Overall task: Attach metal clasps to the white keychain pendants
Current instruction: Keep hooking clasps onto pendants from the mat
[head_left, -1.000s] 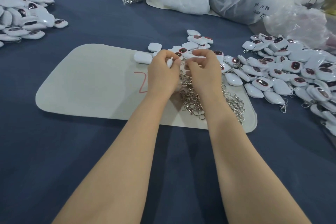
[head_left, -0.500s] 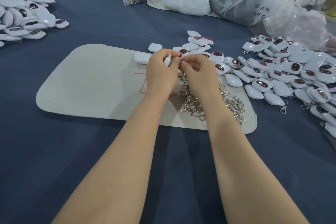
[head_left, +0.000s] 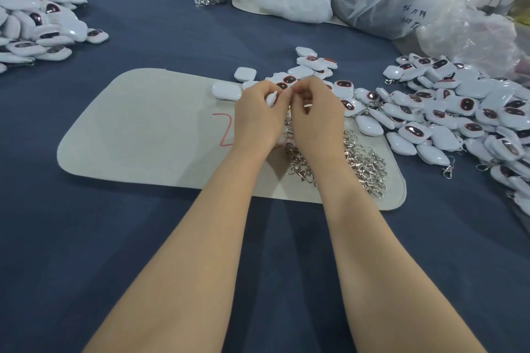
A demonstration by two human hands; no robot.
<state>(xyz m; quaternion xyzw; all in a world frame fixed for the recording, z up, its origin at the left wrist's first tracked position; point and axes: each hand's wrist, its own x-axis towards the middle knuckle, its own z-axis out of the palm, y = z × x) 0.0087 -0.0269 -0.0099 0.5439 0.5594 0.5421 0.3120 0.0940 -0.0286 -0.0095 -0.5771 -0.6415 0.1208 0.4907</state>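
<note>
I am watching both hands working over the far right part of the mat [head_left: 149,129] on the desk [head_left: 86,238]. The left hand [head_left: 258,120] is gripping one pendant [head_left: 271,99], its white end poking out between the fingers. Over the last second the right hand [head_left: 317,120] has been closing in, and its curled fingertips are now meeting the left hand's at the pendant's far end. I cannot tell what it is pinching; the fingers are hiding it. I am judging that a clasp is being threaded on right now. The clasps [head_left: 361,163] are lying heaped just below the hands, and finished pendants [head_left: 473,112] are piling up on the right.
</note>
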